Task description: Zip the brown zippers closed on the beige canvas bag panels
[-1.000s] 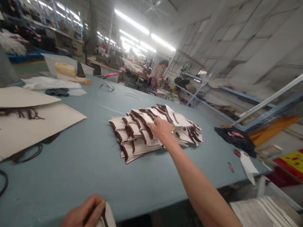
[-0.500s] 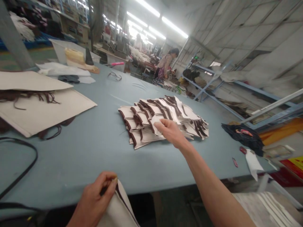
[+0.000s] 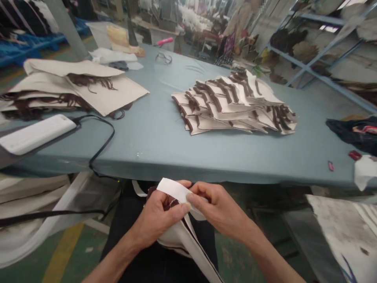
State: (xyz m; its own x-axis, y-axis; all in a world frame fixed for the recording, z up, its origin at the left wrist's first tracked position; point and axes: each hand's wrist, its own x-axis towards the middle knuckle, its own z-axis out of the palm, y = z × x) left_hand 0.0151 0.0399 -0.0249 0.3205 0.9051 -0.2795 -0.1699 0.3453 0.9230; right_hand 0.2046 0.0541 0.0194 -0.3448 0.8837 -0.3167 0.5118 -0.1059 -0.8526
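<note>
Over my lap, my left hand (image 3: 165,214) is closed on a cream fabric piece (image 3: 173,236) with dark brown edging. The fabric hangs down between my forearms in a long fold. My right hand (image 3: 210,204) pinches a white strip (image 3: 173,188) laid across the top of the fabric, against my left fingertips. Whether the strip is paper or cloth I cannot tell. Beyond my hands, a stack of cream pieces with brown edges (image 3: 229,106) lies on the blue-covered table (image 3: 141,141).
Larger cream panels with brown ties (image 3: 123,88) are piled at the left. Nearby lie a white device (image 3: 38,133) and its black cord (image 3: 103,145). Glasses (image 3: 163,58) sit farther back. Dark cloth (image 3: 353,131) rests at the right edge. Another person (image 3: 235,29) stands beyond the table.
My right hand has come back from the stack to my lap, bringing a white strip to the fabric in my left hand. The view has tilted downward.
</note>
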